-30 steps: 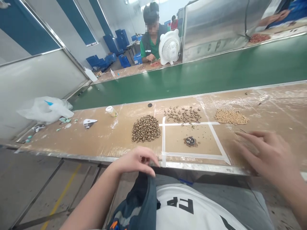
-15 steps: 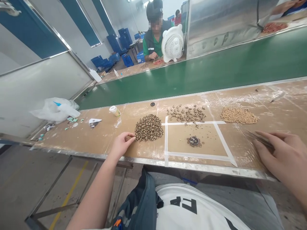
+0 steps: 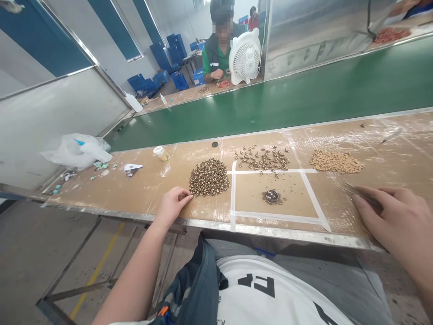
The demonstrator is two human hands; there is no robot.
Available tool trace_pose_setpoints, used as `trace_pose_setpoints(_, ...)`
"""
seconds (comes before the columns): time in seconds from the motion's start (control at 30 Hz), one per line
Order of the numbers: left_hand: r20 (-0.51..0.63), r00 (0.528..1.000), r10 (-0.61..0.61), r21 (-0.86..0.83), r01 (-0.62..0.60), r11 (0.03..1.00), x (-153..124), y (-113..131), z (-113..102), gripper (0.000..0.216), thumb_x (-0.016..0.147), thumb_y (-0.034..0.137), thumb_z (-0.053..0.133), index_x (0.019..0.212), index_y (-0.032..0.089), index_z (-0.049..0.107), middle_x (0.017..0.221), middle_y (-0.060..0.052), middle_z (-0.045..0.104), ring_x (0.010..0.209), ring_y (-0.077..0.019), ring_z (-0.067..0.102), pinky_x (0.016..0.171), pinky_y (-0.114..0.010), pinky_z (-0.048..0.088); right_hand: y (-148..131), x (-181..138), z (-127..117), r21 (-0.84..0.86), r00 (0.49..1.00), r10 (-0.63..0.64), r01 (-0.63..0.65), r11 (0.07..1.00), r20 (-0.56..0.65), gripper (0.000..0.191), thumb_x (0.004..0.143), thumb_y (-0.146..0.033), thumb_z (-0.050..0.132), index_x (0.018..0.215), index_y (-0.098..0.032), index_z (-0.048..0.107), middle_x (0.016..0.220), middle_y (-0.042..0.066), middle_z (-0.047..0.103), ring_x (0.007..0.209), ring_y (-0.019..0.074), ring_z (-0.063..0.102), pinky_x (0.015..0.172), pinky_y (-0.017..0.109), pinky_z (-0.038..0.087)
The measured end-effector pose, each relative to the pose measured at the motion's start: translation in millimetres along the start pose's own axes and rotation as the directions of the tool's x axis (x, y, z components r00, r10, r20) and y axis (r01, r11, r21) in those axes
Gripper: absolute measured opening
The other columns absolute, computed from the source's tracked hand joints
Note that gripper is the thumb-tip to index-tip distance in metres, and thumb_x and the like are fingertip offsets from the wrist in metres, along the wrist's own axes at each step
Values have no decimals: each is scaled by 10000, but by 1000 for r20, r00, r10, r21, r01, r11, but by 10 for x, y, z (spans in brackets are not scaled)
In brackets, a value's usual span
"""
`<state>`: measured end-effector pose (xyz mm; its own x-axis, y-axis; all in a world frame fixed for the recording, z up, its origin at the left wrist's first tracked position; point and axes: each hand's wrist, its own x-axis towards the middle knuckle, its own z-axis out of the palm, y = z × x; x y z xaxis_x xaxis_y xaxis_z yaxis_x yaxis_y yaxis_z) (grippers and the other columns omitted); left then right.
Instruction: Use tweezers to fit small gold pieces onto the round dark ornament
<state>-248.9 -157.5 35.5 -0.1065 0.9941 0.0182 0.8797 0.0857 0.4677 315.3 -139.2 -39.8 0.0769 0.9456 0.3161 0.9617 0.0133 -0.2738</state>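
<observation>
My left hand (image 3: pixel 172 204) rests at the lower left edge of a heap of small brass-coloured metal parts (image 3: pixel 209 177). Its thumb and forefinger are pinched together; whatever is between them is too small to make out. Over the right side of the table, my right hand (image 3: pixel 394 210) is closed on a pair of tweezers (image 3: pixel 363 195), whose tips point left. Between the hands, a small round dark dish (image 3: pixel 272 196) with dark liquid around it sits inside a white tape frame (image 3: pixel 277 217). Loose dark metal pieces (image 3: pixel 262 158) are scattered behind it. A pile of tan beads (image 3: pixel 336 161) lies farther right.
A green conveyor belt (image 3: pixel 304 97) runs behind the table. To the left are a small white jar (image 3: pixel 161 154), paper scrap (image 3: pixel 132 169) and a plastic bag (image 3: pixel 72 153). Across the belt, a co-worker (image 3: pixel 216 63) sits beside a white fan (image 3: pixel 245 58).
My left hand has shifted very slightly along the heap's edge, still pinched. The right hand keeps the tweezers in nearly the same place. The view has tilted a little.
</observation>
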Motion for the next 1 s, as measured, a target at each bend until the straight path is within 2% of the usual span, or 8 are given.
trace_pose_setpoints(0.17,-6,1000,13,33,-13,999,-12,-4,13,271,955,469,635,891,224,730,974,-71,748,892,-241,687,835,-340,512,28,5,49,16,999,-10,10,1000,-36,620,991,-614,360,1156,-191,782,1091,189,719,1063,414,632,959,527,509)
trace_pose_setpoints(0.27,-57,998,-6,14,7,1000,-20,-24,21,288,972,487,620,924,218,711,985,-68,749,870,-233,676,832,-330,506,34,7,62,19,999,-13,14,1000,-48,622,975,-629,364,1106,-184,779,1066,195,722,1065,423,633,960,529,507)
trace_pose_setpoints(0.37,-106,993,-53,-41,49,998,-34,-31,16,318,995,506,600,971,208,705,953,-57,759,820,-216,658,818,-314,495,41,8,59,8,999,-6,7,1000,-44,619,960,-632,368,1071,-180,776,1028,201,711,1030,426,628,949,527,504)
trace_pose_setpoints(0.53,-107,989,-106,-133,91,987,-50,-13,2,367,992,562,611,1002,208,709,858,-23,759,720,-189,627,726,-286,457,54,8,62,-7,1000,-19,19,1000,-25,589,973,-609,370,1036,-179,767,993,203,701,991,417,616,920,524,495)
trace_pose_setpoints(0.73,-105,985,-134,-268,102,958,-23,-48,33,363,988,549,635,1022,193,695,909,-27,768,636,-139,550,653,-265,428,69,1,102,-7,1000,14,-14,1000,0,556,996,-617,347,965,-213,728,1039,205,733,992,415,626,873,518,482)
trace_pose_setpoints(0.83,-96,987,-132,-379,86,921,4,-40,54,365,991,563,635,1007,199,652,769,12,683,593,-122,515,594,-239,406,76,3,116,83,999,44,-42,996,-20,460,968,-621,390,918,-250,657,1019,201,745,1000,403,661,872,513,490)
trace_pose_setpoints(0.93,-41,992,-120,-538,80,839,29,83,102,373,983,584,641,977,213,607,581,82,496,490,-102,434,500,-203,347,54,4,111,208,989,149,-148,967,11,381,927,-613,454,922,-262,603,1003,203,755,1004,391,701,868,498,515)
trace_pose_setpoints(1.0,-15,994,-110,-653,73,754,46,247,171,374,958,580,676,946,217,585,574,90,501,431,-82,393,440,-186,311,21,-1,97,272,974,222,-224,936,39,374,927,-610,475,973,-259,594,1014,196,766,998,386,723,872,499,529)
